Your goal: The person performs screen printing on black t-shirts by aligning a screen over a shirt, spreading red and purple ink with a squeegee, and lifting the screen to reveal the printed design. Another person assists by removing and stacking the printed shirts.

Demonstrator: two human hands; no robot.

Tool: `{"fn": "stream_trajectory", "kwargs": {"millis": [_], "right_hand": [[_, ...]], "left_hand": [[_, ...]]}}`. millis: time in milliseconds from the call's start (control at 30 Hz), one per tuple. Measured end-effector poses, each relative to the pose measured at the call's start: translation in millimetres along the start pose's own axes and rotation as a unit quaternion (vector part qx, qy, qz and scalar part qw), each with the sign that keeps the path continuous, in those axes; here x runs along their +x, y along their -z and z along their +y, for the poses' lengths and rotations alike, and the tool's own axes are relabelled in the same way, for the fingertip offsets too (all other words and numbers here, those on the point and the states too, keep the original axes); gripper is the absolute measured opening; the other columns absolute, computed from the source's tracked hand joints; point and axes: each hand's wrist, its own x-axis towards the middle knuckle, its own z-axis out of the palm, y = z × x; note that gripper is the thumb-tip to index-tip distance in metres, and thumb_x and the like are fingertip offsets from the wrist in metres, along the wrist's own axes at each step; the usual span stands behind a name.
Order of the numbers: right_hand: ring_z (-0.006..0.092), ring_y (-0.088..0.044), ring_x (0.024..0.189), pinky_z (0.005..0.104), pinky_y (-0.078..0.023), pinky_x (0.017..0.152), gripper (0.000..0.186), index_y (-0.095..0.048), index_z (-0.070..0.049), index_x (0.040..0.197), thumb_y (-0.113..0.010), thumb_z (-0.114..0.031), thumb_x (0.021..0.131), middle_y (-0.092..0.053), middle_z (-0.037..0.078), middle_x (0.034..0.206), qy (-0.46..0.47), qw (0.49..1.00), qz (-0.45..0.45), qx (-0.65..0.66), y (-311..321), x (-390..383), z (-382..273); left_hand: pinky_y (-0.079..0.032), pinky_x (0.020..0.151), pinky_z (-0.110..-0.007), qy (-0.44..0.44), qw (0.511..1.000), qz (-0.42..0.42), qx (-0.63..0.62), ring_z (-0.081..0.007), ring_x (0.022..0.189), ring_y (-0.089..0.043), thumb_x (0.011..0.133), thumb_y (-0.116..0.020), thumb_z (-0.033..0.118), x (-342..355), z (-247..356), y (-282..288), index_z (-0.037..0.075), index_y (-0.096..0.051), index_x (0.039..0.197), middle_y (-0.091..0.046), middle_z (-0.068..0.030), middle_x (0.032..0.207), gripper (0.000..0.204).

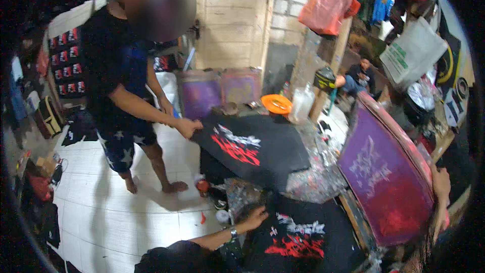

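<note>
My left hand (255,219), with a watch at the wrist, pinches the left edge of a black cloth (308,222) bearing a white and red print. My right hand (441,188) is closed round the outer edge of a tilted screen-printing frame (371,172), whose purple mesh has a pale stencil and a red ink stain. Beyond, a second black cloth (283,144) with a similar print hangs over the work surface. A co-worker's hand (189,128) holds its left corner.
The co-worker (121,71) stands at left on white tiles (146,207). Two more screen frames (241,88) lean by a door (230,20). An orange plate (276,103), crumpled plastic (318,182) and small pots (222,216) lie about. Another person (361,76) sits far right.
</note>
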Motion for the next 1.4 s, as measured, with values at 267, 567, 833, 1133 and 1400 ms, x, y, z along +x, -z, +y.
{"fn": "stream_trajectory", "kwargs": {"millis": [267, 567, 833, 1133, 1400], "right_hand": [[0.0471, -0.062, 0.119, 0.0508, -0.046, 0.102, 0.089, -0.071, 0.005, 0.115, -0.053, -0.077, 0.085, -0.067, 0.032, 0.121, -0.017, 0.999, 0.001, 0.027, 13.5, -37.8, -56.6], [0.0486, -0.062, 0.115, 0.0527, -0.047, 0.098, 0.082, -0.069, 0.006, 0.111, -0.05, -0.071, 0.091, -0.065, 0.035, 0.119, -0.033, 0.999, 0.011, -0.027, 37.0, -54.1, -13.4], [0.0429, -0.07, 0.107, 0.0522, -0.054, 0.091, 0.098, -0.077, 0.002, 0.103, -0.048, -0.088, 0.079, -0.072, 0.03, 0.111, -0.018, 1.0, -0.022, 0.01, 24.3, -66.0, -58.8], [0.0472, -0.071, 0.096, 0.0534, -0.056, 0.087, 0.091, -0.076, 0.004, 0.094, -0.051, -0.082, 0.085, -0.073, 0.031, 0.094, 0.009, 0.998, 0.053, 0.046, 23.1, -119.2, -55.7], [0.045, -0.072, 0.1, 0.0499, -0.057, 0.088, 0.085, -0.077, 0.003, 0.096, -0.053, -0.078, 0.087, -0.073, 0.028, 0.103, 0.013, 0.997, 0.05, 0.055, 31.5, -95.4, -65.3]], "left_hand": [[-0.035, 0.114, -0.034, -0.062, 0.967, 0.009, -0.246, -0.0205, 0.135, -0.047, 0.104, -0.051, 0.017, 86.6, 94.0, 36.0, -0.001, -0.046, 0.149, -0.052, -0.0115, 0.149, 0.049], [-0.031, 0.118, -0.042, -0.131, 0.967, 0.217, -0.033, -0.0317, 0.139, -0.043, 0.095, -0.063, 0.03, 170.2, 106.1, 329.4, -0.002, -0.048, 0.146, -0.05, -0.0208, 0.148, 0.062], [-0.042, 0.11, -0.047, -0.48, 0.807, -0.012, 0.344, -0.0405, 0.132, -0.052, 0.099, -0.06, 0.011, 29.5, 188.4, 41.4, 0.003, -0.049, 0.146, -0.06, -0.019, 0.139, 0.049], [-0.026, 0.119, -0.062, -0.574, 0.524, -0.581, 0.242, -0.0351, 0.143, -0.042, 0.095, -0.064, 0.039, -201.3, 222.3, -275.8, 0.014, -0.055, 0.143, -0.047, -0.0121, 0.154, 0.055], [-0.024, 0.122, -0.057, -0.472, 0.785, -0.247, 0.317, -0.04, 0.147, -0.037, 0.091, -0.064, 0.054, -3.6, 97.3, -147.1, 0.014, -0.058, 0.144, -0.05, -0.0173, 0.154, 0.067]]}}
